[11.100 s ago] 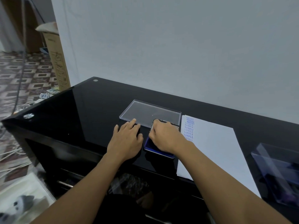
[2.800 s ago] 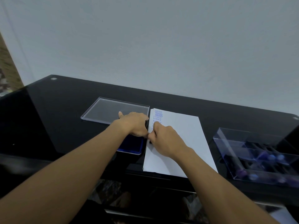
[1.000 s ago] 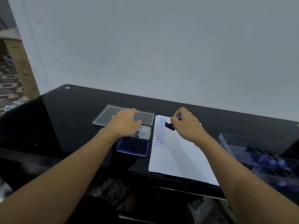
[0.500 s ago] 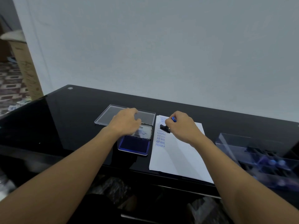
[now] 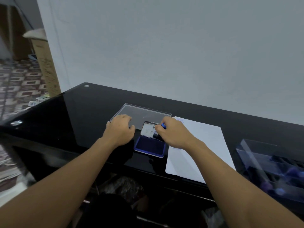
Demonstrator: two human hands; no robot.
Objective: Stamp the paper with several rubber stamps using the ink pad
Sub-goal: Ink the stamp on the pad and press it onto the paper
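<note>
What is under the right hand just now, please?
The right hand pinches a stamp over the far right corner of the ink pad. It also covers the left edge of the paper, hiding most prints there. Whether the stamp touches the pad is hidden.

Glossy black table [image 5: 82, 116]; clear plastic lid [image 5: 144, 111]; matt white paper [image 5: 202, 145].
</note>
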